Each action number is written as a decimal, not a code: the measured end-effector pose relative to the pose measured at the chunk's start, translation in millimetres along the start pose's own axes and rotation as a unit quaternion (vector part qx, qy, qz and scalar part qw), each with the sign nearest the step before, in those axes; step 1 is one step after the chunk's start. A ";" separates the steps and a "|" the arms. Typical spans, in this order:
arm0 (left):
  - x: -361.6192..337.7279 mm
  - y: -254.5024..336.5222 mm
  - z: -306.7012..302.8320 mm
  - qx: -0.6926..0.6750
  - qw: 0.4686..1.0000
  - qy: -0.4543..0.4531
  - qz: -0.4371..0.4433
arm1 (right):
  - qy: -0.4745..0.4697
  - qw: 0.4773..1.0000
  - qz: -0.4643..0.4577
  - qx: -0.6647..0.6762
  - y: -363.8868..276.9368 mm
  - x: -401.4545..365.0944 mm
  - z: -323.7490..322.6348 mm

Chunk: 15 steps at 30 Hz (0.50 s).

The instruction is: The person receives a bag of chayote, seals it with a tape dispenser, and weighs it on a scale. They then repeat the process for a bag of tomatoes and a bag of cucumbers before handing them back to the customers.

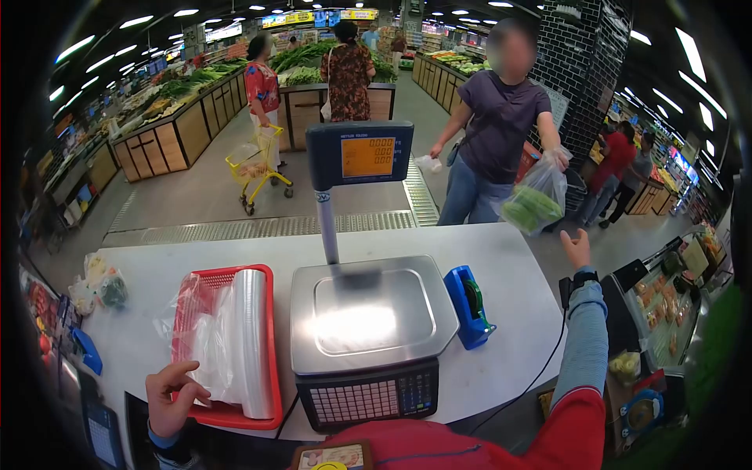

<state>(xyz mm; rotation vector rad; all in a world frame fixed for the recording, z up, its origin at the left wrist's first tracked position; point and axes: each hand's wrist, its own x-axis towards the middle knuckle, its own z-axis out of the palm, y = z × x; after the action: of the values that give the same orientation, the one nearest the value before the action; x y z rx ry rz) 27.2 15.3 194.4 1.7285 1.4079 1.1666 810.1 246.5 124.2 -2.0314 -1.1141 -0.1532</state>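
Note:
My right hand [577, 251] stretches out past the counter's right side with its fingers apart and holds nothing. Just above it hangs a clear plastic bag of green vegetables [535, 205], gripped at the top by the hand of a person [505, 117] across the counter. A gap shows between my fingers and the bag. My left hand [174, 398] is bare, thumb and fingers apart, at the lower left edge of a red plastic basket [272, 337]. In the basket lies a roll of clear plastic bags [251, 345], with loose film beside it.
A weighing scale [374, 313] with a raised display [360, 154] stands mid-counter. Right of it is a blue tape dispenser [470, 307]. Bagged produce [100, 283] sits at the counter's left. Beyond are shoppers, a yellow cart [258, 168] and vegetable stands.

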 end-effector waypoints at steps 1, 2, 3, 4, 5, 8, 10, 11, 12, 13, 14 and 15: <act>-1.6 0.9 -3.3 -0.007 1.000 0.001 0.010 | -0.007 0.999 0.005 -0.053 -1.3 5.3 3.1; -3.5 1.8 -6.9 0.001 1.000 -0.004 0.018 | -0.044 0.996 0.045 -0.059 0.0 9.7 2.8; -4.6 3.7 -8.1 0.000 1.000 -0.004 0.018 | -0.044 0.996 0.044 -0.059 -2.0 11.5 6.1; -5.4 6.1 -8.6 0.014 1.000 -0.001 0.004 | -0.034 0.992 0.062 -0.100 -1.6 12.2 8.7; -6.0 10.3 -9.7 0.027 1.000 -0.002 -0.011 | -0.024 0.986 0.082 -0.142 1.1 10.6 11.0; -23.9 35.9 -25.4 0.039 0.997 0.006 -0.063 | -0.016 0.985 0.089 -0.148 -8.0 9.4 25.4; -22.9 63.4 -40.1 0.166 0.986 0.003 0.031 | -0.037 0.991 0.059 -0.112 6.7 12.8 35.0; -23.3 70.3 -55.2 0.223 0.972 -0.018 0.067 | -0.054 0.996 0.025 -0.071 12.3 16.4 45.7; -20.2 96.1 -54.8 0.216 0.976 -0.007 0.033 | 0.016 0.995 -0.027 -0.093 23.7 12.5 63.0; -13.8 119.2 -52.8 0.209 0.978 0.007 -0.001 | 0.014 0.995 -0.031 -0.088 32.8 9.6 74.0; -9.8 124.8 -59.7 0.216 0.976 0.005 0.025 | -0.038 0.999 -0.001 -0.005 39.8 8.6 83.1; -6.5 129.5 -61.7 0.223 0.974 0.016 0.045 | -0.092 0.992 0.027 0.078 46.6 7.5 94.1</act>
<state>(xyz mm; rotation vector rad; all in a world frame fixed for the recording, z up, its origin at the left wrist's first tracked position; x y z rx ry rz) 26.1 -26.7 331.6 2.1033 1.7247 0.9751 825.9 302.9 36.7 -1.9625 -1.1440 0.1482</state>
